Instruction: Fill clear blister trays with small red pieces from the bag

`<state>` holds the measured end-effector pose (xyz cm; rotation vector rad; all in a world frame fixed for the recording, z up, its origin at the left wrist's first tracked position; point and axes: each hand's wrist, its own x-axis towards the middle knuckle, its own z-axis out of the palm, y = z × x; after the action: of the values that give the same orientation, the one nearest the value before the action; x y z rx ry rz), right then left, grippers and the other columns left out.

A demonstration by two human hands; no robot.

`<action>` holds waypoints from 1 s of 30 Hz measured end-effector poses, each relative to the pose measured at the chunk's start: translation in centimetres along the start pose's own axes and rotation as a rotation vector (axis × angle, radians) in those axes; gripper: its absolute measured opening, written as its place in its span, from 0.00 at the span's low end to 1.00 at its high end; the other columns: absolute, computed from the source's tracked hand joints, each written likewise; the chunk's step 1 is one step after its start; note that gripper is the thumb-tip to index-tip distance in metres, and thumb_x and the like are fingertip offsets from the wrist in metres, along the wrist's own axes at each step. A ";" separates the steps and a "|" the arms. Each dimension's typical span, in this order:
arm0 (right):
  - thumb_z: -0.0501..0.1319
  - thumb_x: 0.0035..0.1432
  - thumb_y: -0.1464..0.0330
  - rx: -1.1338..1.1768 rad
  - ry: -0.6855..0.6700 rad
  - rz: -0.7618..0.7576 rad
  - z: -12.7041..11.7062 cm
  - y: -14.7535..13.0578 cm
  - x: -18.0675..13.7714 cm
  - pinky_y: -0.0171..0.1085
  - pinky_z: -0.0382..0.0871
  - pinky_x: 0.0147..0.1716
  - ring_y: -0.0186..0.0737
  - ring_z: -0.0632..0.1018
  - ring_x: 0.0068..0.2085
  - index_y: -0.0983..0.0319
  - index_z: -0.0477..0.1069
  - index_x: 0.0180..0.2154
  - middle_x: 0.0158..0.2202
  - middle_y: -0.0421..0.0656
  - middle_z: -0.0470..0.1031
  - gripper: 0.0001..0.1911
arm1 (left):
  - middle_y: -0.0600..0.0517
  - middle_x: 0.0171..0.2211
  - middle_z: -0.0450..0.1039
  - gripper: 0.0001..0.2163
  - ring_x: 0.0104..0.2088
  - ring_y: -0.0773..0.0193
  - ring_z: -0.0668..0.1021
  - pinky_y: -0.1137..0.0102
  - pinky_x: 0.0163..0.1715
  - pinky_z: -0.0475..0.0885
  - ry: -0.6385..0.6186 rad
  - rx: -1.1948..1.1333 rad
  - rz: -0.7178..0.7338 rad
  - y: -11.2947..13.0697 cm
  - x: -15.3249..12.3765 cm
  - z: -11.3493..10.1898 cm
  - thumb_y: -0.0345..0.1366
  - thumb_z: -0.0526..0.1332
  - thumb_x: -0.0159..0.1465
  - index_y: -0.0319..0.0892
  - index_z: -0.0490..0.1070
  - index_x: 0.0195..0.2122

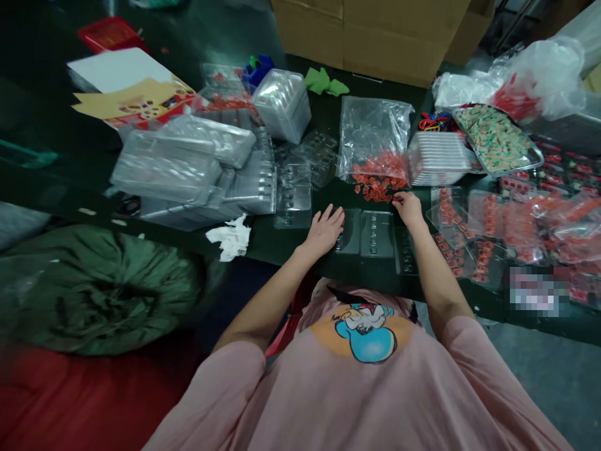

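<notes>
Partly inside clear bag [370, 128], red pieces [376, 188]

The top edge cuts off the cardboard box [366, 41]. Lower left, a red cloth [84, 401] is blurred and cropped. Near centre, the left hand [326, 232] hides part of a clear tray [352, 241]; whether the right hand [407, 208] grips a red piece [375, 190] is too small to tell.
</notes>
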<state>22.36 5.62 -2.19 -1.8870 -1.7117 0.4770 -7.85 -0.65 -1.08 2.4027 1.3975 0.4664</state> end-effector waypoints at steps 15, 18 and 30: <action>0.68 0.49 0.60 0.860 -0.228 -0.015 0.2 -7.6 -6.1 0.40 0.70 0.44 0.38 0.77 0.37 0.59 0.73 0.35 0.34 0.41 0.77 0.13 | 0.43 0.45 0.79 0.16 0.46 0.56 0.79 0.58 0.50 0.73 0.266 -0.711 -0.108 3.2 1.1 -0.7 0.40 0.62 0.63 0.41 0.75 0.50; 0.67 0.51 0.61 0.856 -0.280 -0.087 0.0 -10.3 -8.5 0.40 0.70 0.44 0.39 0.78 0.38 0.58 0.74 0.35 0.36 0.41 0.77 0.11 | 0.44 0.41 0.80 0.18 0.42 0.57 0.80 0.60 0.46 0.75 0.277 -0.989 -0.186 4.3 1.0 0.5 0.43 0.65 0.60 0.39 0.76 0.48; 0.71 0.46 0.63 0.968 -0.443 -0.043 0.3 -10.4 -9.0 0.39 0.72 0.43 0.35 0.78 0.36 0.60 0.74 0.38 0.34 0.40 0.78 0.17 | 0.48 0.37 0.79 0.15 0.39 0.61 0.79 0.63 0.46 0.72 0.318 -1.204 -0.303 5.6 -0.7 -0.5 0.37 0.68 0.53 0.40 0.79 0.41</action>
<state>12.78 -2.79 2.99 -1.0700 -1.3431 1.4698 -4.13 -3.86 1.73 1.1609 1.0489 1.2013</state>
